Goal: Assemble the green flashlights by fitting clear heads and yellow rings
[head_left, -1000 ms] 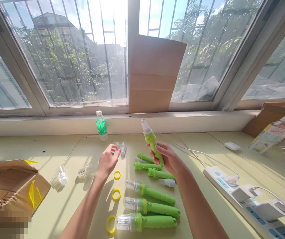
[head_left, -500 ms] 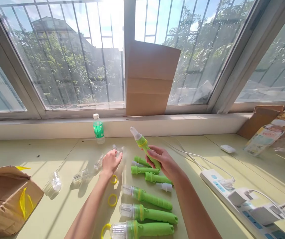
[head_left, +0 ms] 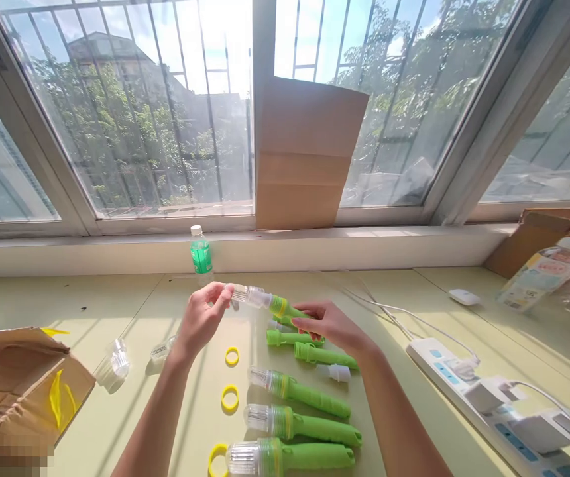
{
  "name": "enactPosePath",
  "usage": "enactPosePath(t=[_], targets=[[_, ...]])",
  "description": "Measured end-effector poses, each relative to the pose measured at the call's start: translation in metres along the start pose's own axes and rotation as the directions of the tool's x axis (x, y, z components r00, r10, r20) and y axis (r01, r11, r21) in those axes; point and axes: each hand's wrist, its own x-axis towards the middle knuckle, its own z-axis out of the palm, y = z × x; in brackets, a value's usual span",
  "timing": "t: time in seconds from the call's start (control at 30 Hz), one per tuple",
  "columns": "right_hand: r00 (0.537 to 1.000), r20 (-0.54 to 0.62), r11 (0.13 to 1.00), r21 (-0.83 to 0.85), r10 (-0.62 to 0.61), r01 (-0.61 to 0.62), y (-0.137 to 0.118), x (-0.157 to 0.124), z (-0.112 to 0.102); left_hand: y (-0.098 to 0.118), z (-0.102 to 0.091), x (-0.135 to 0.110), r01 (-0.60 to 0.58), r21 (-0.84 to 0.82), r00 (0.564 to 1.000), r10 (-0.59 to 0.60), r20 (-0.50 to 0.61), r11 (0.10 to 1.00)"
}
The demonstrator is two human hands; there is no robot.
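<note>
bare table point(head_left: 91, 298) left, green handles point(head_left: 309, 397) crowd centre, power strip point(head_left: 468, 377) right

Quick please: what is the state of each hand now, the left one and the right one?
Left hand: closed, pinching the clear cap.
Right hand: closed, holding the green handle that the cap sits on.

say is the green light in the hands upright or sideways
Sideways: the green light lies nearly level between left hand and right hand.

bright backlit sun | window point(head_left: 116, 112) glare | long shadows | edges bowed, corner pixelated
</note>
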Motion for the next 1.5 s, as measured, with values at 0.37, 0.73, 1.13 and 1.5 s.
enactPosePath(t=[0.37,0.73,1.13,1.5], targets=[[0.956,-0.2,0.963,-0.207,-0.213,0.171,-0.023,-0.002,0.041,0.013,0.01,-0.002,0.117,-0.373,0.993,-0.122,0.011,0.921],[0.964,-0.144,0.951,-0.251,-0.222,0.182,-0.032,-0.012,0.029,0.007,-0.005,-0.002,0.193,-0.466,0.975,-0.115,0.191,0.863],[0.95,-0.139,0.885,-0.42,-0.28,0.2,-0.037,-0.017,0.027,0.004,-0.001,-0.004,0.243,-0.341,0.934,-0.124,0.336,0.908],[0.963,0.119,0.909,-0.319,-0.241,0.267,-0.027,-0.008,0.068,-0.011,-0.004,-0.002,-0.016,-0.083,0.997,0.009,-0.077,0.996]])
